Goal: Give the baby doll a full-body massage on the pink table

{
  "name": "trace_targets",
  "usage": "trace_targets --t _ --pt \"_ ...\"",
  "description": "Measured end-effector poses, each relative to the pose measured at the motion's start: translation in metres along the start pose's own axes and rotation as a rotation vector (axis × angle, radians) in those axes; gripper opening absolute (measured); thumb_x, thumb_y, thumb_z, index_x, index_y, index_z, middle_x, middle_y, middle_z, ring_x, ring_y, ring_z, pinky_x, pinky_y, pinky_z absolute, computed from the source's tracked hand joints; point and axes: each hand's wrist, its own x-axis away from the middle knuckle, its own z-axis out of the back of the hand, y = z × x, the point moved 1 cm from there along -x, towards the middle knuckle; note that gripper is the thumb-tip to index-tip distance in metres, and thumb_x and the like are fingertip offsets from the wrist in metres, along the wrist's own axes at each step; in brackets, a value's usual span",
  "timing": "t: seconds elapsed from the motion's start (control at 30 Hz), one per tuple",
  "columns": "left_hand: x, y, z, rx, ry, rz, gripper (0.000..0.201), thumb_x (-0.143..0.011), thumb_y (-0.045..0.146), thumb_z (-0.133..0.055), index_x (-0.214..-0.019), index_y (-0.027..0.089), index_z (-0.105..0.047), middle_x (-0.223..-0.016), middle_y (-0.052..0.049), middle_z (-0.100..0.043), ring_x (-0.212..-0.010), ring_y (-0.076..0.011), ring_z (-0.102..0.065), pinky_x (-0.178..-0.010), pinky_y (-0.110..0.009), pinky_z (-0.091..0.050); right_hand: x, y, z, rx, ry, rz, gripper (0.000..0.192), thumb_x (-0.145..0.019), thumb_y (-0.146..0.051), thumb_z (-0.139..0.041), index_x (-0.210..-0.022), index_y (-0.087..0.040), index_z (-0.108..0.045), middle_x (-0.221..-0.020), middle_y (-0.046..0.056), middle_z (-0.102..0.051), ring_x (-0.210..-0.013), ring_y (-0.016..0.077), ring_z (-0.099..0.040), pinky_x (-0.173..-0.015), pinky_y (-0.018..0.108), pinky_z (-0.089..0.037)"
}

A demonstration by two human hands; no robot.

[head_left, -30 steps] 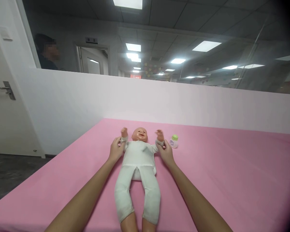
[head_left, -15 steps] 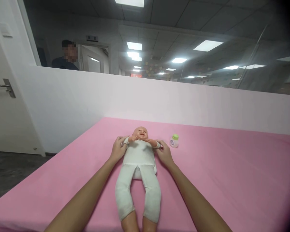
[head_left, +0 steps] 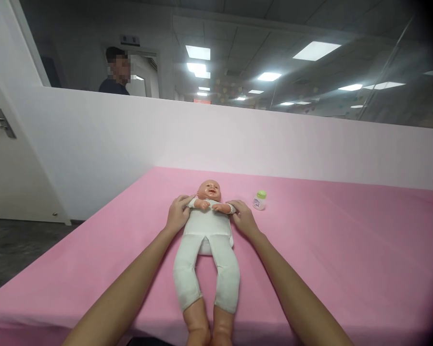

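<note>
A doll (head_left: 207, 238) in a white suit lies on its back along the middle of a pink bed (head_left: 346, 250), head toward the far wall, bare feet hanging just over the near edge. The left hand (head_left: 178, 215) grips the doll's sleeve at the shoulder, fingers curled round the cloth and upper arm; the right hand (head_left: 242, 218) does the same on the other side, fingers closed on the sleeve end. Both doll arms are folded in across the chest, the little fists touching or nearly so under the chin.

A small bottle (head_left: 260, 200) with a green cap stands upright beside the doll's head, near the right hand but apart from it. A person (head_left: 117, 72) stands behind the glass above the low white wall (only head and shoulders show).

What could go wrong, as I judge it: the feet already overhang, so a pull toward the near edge could slide the whole doll off the bed. The grip is on loose fabric, and the sleeves may ride up or slip instead of moving the arms. A wide sweep of the right hand could also tip the bottle.
</note>
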Motion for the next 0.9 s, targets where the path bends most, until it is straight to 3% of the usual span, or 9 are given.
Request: trace_targets --t 0.13,0.23,0.3,0.37,0.43,0.53,0.63,0.73,0.9 --pt "-0.002 0.003 0.006 0.103 0.11 0.155 0.036 -0.086 0.023 -0.053 -0.118 0.02 -0.069 -0.109 -0.006 -0.072 -0.094 -0.0221 -0.065 -0.08 -0.031 -0.05 -0.001 0.011 0.0 -0.153 0.162 -0.221 0.018 -0.083 -0.028 -0.06 -0.098 -0.021 -0.066 -0.092 0.004 -0.069 -0.084 0.0223 -0.062 -0.071 0.033 -0.049" --pt "-0.004 0.003 0.013 0.14 0.218 0.327 0.022 -0.087 0.033 -0.057 -0.1 0.018 -0.067 -0.09 -0.005 -0.071 -0.079 -0.0205 -0.063 -0.07 -0.029 -0.047 -0.003 0.022 0.002 -0.246 0.329 -0.36 0.024 -0.081 -0.04 -0.067 -0.095 -0.02 -0.062 -0.087 0.004 -0.068 -0.081 0.0224 -0.062 -0.07 0.033 -0.05" --pt "-0.005 0.002 0.015 0.142 0.267 0.393 0.021 -0.086 0.037 -0.06 -0.095 0.018 -0.065 -0.086 -0.004 -0.07 -0.077 -0.0201 -0.062 -0.068 -0.029 -0.046 -0.003 0.024 0.003 -0.247 0.361 -0.378 0.028 -0.081 -0.042 -0.068 -0.096 -0.02 -0.061 -0.089 0.005 -0.068 -0.081 0.0224 -0.062 -0.072 0.034 -0.05" --pt "-0.005 0.003 0.015 0.154 0.257 0.372 0.022 -0.086 0.037 -0.06 -0.096 0.018 -0.065 -0.085 -0.003 -0.069 -0.077 -0.0198 -0.062 -0.069 -0.029 -0.046 -0.003 0.021 0.002 -0.195 0.315 -0.331 0.024 -0.083 -0.04 -0.066 -0.096 -0.02 -0.062 -0.087 0.004 -0.067 -0.078 0.021 -0.061 -0.07 0.033 -0.05" --pt "-0.004 0.005 0.012 0.141 0.207 0.267 0.025 -0.088 0.034 -0.057 -0.104 0.018 -0.069 -0.088 -0.003 -0.069 -0.079 -0.0198 -0.062 -0.072 -0.029 -0.047 -0.003 0.013 0.001 -0.113 0.228 -0.242 0.019 -0.084 -0.034 -0.063 -0.097 -0.021 -0.064 -0.087 0.003 -0.067 -0.076 0.02 -0.059 -0.069 0.032 -0.049" --pt "-0.001 0.006 0.004 0.015 0.092 0.077 0.038 -0.087 0.025 -0.055 -0.121 0.022 -0.071 -0.097 -0.005 -0.068 -0.085 -0.0204 -0.061 -0.079 -0.031 -0.048 -0.001 0.002 -0.002 -0.007 0.105 -0.089 0.024 -0.084 -0.026 -0.058 -0.106 -0.023 -0.068 -0.099 0.004 -0.07 -0.089 0.0226 -0.061 -0.078 0.035 -0.049" --pt "0.001 0.006 -0.001 -0.094 0.022 0.009 0.046 -0.084 0.018 -0.054 -0.126 0.026 -0.071 -0.1 -0.005 -0.067 -0.088 -0.0212 -0.062 -0.083 -0.032 -0.047 0.0 -0.003 -0.003 0.023 0.05 -0.018 0.031 -0.085 -0.024 -0.057 -0.113 -0.025 -0.069 -0.11 0.006 -0.07 -0.103 0.0255 -0.061 -0.089 0.039 -0.048" --pt "0.001 0.007 0.001 -0.036 0.068 0.059 0.044 -0.085 0.02 -0.055 -0.125 0.025 -0.07 -0.104 -0.005 -0.069 -0.092 -0.0218 -0.063 -0.083 -0.032 -0.048 -0.001 0.003 -0.002 -0.068 0.098 -0.114 0.027 -0.084 -0.029 -0.061 -0.109 -0.023 -0.069 -0.105 0.006 -0.071 -0.095 0.0248 -0.062 -0.08 0.036 -0.05" --pt "-0.003 0.006 0.014 0.147 0.242 0.349 0.027 -0.088 0.037 -0.058 -0.104 0.018 -0.068 -0.089 -0.005 -0.071 -0.079 -0.0207 -0.063 -0.072 -0.029 -0.048 -0.003 0.026 0.003 -0.3 0.386 -0.405 0.033 -0.079 -0.045 -0.07 -0.098 -0.02 -0.062 -0.092 0.006 -0.07 -0.084 0.0239 -0.064 -0.072 0.035 -0.052"
